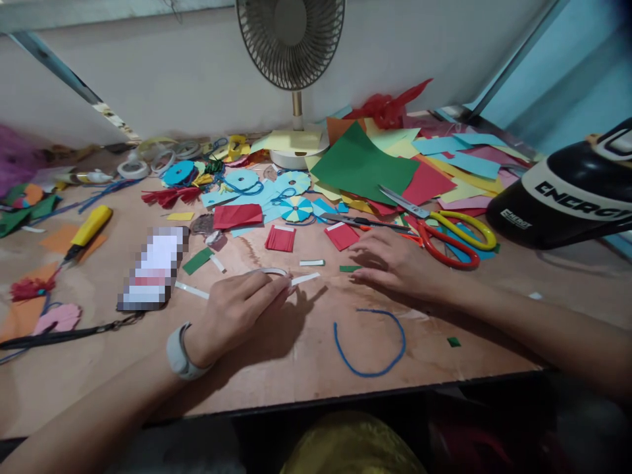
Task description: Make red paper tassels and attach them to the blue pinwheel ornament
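My left hand [247, 299] is closed in a pinch on a thin white strip [306, 279]; one end pokes out past the fingertips and part of it curls above the fingers. My right hand [390, 263] is open over the table, fingers stretched left, thumb apart. Its thumb is beside a small green paper strip [348, 268]; whether they touch I cannot tell. Between the hands lies a small green piece with a white strip on it [312, 263]. Two red fringed paper pieces [280, 239] lie just beyond. A curved blue cord [370, 376] rests nearer the front edge.
Red and yellow scissors [449, 243] and a box cutter [370, 222] lie by my right hand. Coloured paper [365, 164] piles up behind. A black bottle [548, 204] is at right, a phone [154, 266] and yellow-handled tool [89, 230] at left, a fan [291, 39] at the back.
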`<move>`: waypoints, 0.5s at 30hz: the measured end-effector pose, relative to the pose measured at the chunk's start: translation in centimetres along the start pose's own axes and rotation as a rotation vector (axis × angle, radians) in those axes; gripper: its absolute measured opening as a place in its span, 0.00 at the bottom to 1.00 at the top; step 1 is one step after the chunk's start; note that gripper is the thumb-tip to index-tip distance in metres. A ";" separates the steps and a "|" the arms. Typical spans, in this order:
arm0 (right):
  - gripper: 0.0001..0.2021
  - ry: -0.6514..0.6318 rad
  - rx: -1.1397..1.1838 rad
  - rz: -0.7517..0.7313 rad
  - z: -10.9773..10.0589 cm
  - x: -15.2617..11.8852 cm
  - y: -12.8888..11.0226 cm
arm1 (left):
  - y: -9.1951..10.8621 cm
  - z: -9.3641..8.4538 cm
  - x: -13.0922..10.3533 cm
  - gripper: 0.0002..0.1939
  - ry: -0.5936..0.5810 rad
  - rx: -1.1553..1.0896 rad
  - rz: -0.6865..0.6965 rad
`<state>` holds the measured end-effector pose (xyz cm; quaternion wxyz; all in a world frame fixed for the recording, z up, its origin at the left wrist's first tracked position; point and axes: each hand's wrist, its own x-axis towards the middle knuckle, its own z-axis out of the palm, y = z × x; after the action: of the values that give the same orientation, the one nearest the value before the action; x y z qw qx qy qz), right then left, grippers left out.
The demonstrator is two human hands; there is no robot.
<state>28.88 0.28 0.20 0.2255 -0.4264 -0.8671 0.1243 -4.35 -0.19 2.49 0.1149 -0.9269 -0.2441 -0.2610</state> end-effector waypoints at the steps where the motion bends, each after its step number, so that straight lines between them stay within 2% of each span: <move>1: 0.21 -0.011 -0.022 -0.021 0.0 -0.3 0.1 | 0.0 0.0 0.0 0.07 -0.002 0.003 0.000; 5: 0.34 -0.118 -0.138 -0.172 0.2 -2.0 0.2 | -0.1 -0.1 0.0 0.07 0.000 0.013 0.001; 8: 0.44 -0.162 -0.231 -0.200 0.2 -3.1 0.0 | -0.1 0.0 0.0 0.07 0.002 0.009 0.012; 15: 0.46 -0.254 -0.158 -0.322 1.0 -2.3 -1.2 | 0.1 -0.1 0.0 0.08 -0.015 -0.028 0.053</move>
<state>28.79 -2.27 -0.80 0.0973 -0.2795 -0.9526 0.0709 -4.33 -0.29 2.58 0.1070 -0.9364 -0.2168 -0.2542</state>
